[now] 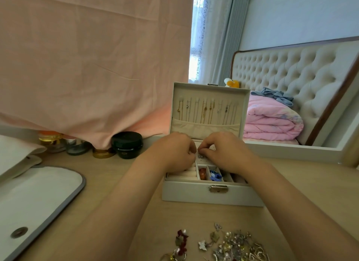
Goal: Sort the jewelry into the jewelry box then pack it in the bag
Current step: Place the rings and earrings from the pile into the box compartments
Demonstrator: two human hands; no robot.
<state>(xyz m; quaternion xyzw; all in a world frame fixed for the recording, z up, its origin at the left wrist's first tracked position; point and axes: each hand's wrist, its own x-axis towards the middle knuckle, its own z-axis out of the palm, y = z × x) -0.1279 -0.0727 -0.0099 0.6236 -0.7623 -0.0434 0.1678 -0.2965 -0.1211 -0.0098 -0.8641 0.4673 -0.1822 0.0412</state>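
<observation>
As my left hand (174, 153) and right hand (227, 152) pinched a small piece (198, 150) over the jewelry box (194, 190), sorting looked midway: pile (239, 243) loose, bag (38, 192) unpacked

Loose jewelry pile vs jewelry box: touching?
Apart. The head view shows a strip of bare table between the front wall of the jewelry box and the jewelry pile.
</observation>
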